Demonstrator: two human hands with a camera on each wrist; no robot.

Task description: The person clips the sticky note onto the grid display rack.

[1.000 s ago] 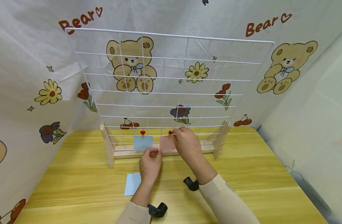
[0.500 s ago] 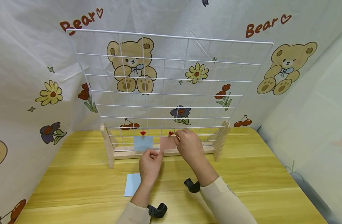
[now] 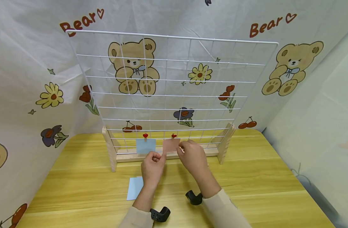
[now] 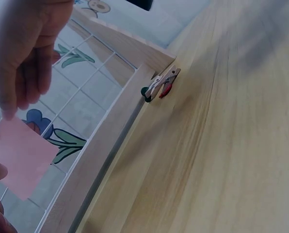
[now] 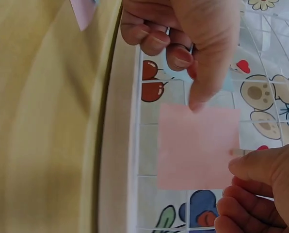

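A pink paper square [image 3: 171,145] hangs on the white wire grid [image 3: 167,79] under a small clothespin with a red heart [image 3: 174,136]. My left hand [image 3: 152,167] pinches the paper's lower left corner; its thumb shows at the edge in the right wrist view. My right hand [image 3: 192,156] pinches the right edge, close below the clothespin. In the right wrist view the right thumb and curled fingers [image 5: 256,165] lie by the clothespin's end. Left of the pink paper a light blue paper [image 3: 146,146] hangs from another heart clothespin [image 3: 145,135].
Wooden feet [image 3: 109,148] and a wooden bar carry the grid. Light blue paper [image 3: 135,188] lies on the wooden table [image 3: 77,190], left of my left forearm. Loose clothespins [image 4: 163,85], red and green, lie by the right foot. A bear-print cloth [image 3: 174,19] hangs behind.
My right hand has moved down from beside the heart clothespin to the pink paper's right edge. My left hand stays at the lower left corner.
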